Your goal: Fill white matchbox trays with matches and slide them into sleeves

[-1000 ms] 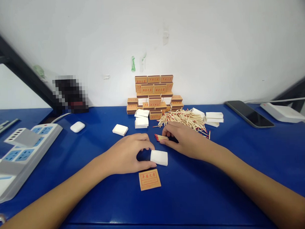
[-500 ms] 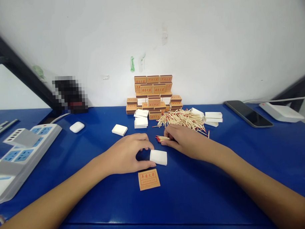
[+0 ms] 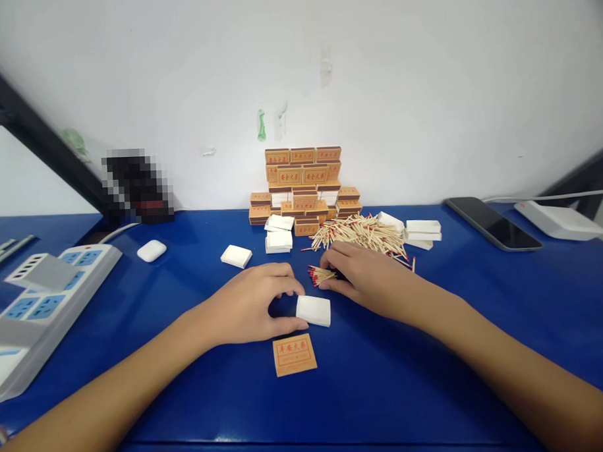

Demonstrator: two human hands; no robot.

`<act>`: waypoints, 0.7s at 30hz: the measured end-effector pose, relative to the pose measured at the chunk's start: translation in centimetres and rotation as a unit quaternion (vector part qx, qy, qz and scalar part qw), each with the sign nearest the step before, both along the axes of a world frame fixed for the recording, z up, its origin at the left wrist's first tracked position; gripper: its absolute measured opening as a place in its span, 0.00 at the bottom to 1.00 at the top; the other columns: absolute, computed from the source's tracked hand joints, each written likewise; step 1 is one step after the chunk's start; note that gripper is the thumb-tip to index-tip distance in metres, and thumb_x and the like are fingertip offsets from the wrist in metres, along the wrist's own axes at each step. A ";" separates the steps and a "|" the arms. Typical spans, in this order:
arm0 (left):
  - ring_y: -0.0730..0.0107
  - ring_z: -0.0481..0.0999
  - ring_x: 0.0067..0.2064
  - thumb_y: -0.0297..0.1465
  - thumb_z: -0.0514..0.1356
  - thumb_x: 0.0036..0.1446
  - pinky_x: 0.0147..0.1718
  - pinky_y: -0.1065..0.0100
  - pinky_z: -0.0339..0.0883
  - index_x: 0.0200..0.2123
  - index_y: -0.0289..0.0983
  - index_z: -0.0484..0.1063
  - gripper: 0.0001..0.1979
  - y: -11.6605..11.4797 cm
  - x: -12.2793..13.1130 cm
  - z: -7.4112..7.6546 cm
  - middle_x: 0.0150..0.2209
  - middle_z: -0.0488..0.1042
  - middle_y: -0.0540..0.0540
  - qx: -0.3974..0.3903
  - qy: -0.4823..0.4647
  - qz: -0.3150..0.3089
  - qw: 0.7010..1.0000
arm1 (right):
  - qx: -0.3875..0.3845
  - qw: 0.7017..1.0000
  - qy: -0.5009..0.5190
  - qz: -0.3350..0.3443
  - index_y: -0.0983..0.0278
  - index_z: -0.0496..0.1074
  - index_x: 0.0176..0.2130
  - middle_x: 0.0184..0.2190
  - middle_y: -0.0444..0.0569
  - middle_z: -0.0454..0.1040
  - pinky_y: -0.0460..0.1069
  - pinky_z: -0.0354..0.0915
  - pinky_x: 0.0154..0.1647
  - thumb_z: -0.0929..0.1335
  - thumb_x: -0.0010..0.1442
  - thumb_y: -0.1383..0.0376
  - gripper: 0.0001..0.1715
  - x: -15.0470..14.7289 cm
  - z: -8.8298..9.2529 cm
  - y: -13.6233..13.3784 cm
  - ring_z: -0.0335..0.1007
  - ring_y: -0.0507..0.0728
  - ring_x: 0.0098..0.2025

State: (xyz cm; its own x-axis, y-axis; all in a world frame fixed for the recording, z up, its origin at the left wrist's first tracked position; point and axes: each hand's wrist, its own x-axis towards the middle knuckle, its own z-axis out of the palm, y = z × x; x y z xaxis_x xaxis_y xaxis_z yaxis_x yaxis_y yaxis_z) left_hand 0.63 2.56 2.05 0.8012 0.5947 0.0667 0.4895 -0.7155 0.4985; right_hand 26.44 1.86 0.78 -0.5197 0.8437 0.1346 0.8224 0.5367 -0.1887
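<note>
My left hand (image 3: 249, 305) rests on the blue table (image 3: 385, 368), thumb and fingers pinching the left end of a white matchbox tray (image 3: 313, 310). An orange matchbox sleeve (image 3: 295, 355) lies flat just in front of the tray. My right hand (image 3: 370, 276) is closed on a small bundle of red-tipped matches (image 3: 319, 274), whose heads stick out to the left, just behind the tray. Behind that hand lies a loose pile of matches (image 3: 358, 232).
A stack of orange matchboxes (image 3: 304, 183) stands against the wall, with several white trays (image 3: 279, 238) in front and more trays (image 3: 423, 231) to the right. A power strip (image 3: 41, 294) and white earbud case (image 3: 151, 250) sit left. A phone (image 3: 488, 222) lies far right.
My right hand has shifted the small bundle of matches slightly, and its heads now splay a little. The left hand and white tray have stayed in place.
</note>
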 end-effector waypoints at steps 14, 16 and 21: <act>0.66 0.73 0.40 0.42 0.70 0.61 0.37 0.64 0.66 0.47 0.39 0.79 0.15 0.0 -0.1 0.0 0.41 0.74 0.48 0.000 0.008 -0.001 1.000 | -0.020 1.000 0.011 -0.001 0.61 0.71 0.43 0.43 0.52 0.74 0.54 0.65 0.39 0.69 0.71 0.58 0.09 0.4 0.2 -0.4 0.73 0.60 0.41; 0.66 0.73 0.40 0.41 0.70 0.61 0.37 0.64 0.66 0.47 0.39 0.79 0.16 0.0 -0.1 0.0 0.41 0.74 0.48 0.000 0.007 -0.001 1.000 | -0.016 1.000 0.011 -0.004 0.61 0.71 0.41 0.42 0.51 0.74 0.54 0.65 0.38 0.69 0.72 0.57 0.10 0.4 0.2 -0.4 0.73 0.60 0.40; 0.66 0.73 0.39 0.41 0.70 0.61 0.37 0.64 0.65 0.46 0.39 0.79 0.15 0.0 0.0 0.0 0.40 0.74 0.48 0.002 0.009 0.001 1.000 | -0.009 1.000 0.016 0.002 0.62 0.71 0.38 0.39 0.49 0.73 0.52 0.63 0.37 0.70 0.71 0.58 0.11 0.3 0.4 -0.4 0.71 0.58 0.37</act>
State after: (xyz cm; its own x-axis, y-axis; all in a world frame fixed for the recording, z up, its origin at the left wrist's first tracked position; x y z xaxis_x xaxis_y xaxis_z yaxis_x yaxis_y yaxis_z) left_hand 0.61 2.60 2.07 0.8016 0.5954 0.0540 0.4993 -0.7164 0.4873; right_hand 26.70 1.43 1.18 -0.5179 0.8445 0.1362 0.8141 0.5355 -0.2248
